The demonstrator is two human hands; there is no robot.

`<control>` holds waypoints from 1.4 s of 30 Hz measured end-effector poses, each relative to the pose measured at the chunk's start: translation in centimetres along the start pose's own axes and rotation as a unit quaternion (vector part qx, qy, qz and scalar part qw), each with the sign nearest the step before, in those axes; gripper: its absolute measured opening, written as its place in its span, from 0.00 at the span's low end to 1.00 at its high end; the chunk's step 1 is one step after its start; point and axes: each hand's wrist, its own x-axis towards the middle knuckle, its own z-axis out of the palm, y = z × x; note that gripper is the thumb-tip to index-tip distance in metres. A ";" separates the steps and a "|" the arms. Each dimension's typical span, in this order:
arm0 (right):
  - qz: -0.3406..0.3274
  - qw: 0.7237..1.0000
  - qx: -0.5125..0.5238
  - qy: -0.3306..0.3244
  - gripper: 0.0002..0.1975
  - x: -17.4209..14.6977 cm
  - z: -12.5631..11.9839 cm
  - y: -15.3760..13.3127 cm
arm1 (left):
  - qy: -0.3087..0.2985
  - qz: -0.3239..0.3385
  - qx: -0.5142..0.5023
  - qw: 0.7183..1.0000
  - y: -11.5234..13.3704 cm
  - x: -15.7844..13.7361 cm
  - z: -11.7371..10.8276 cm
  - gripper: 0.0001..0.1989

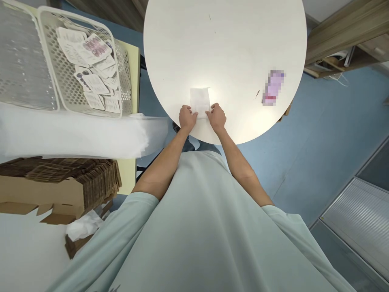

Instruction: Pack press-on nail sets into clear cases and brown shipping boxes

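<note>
A small white translucent sheet [199, 99], perhaps a thin bag, lies on the round white table [225, 48] close to its near edge. My left hand [187, 118] is closed at the sheet's near left corner, thumb and fingers pinching it. At the near right corner, my right hand [216, 117] pinches the same sheet. Its far edge lies away from me, beyond my fingers. I cannot tell whether it is one layer or a pouch.
A blurred purple item [274, 87] lies on the table's right side. Left of me, a yellowish side table [127, 178] bears a white perforated basket [126, 81] of printed cards [97, 83], a stack of white sheets [75, 134] and folded cardboard boxes [100, 182].
</note>
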 end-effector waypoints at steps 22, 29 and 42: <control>-0.252 0.951 -0.130 -0.125 0.35 -5.8 -0.4 2.4 | -0.179 0.299 0.131 0.928 -2.6 -4.0 -2.4 0.42; -0.264 0.951 -0.107 -0.123 0.33 -7.8 -0.4 3.6 | -0.179 0.274 0.141 0.934 -3.5 -5.3 -3.1 0.38; -0.109 0.993 -0.026 -0.033 0.26 -2.9 -0.3 1.2 | -0.059 0.130 0.027 0.989 -1.1 -1.7 -1.6 0.15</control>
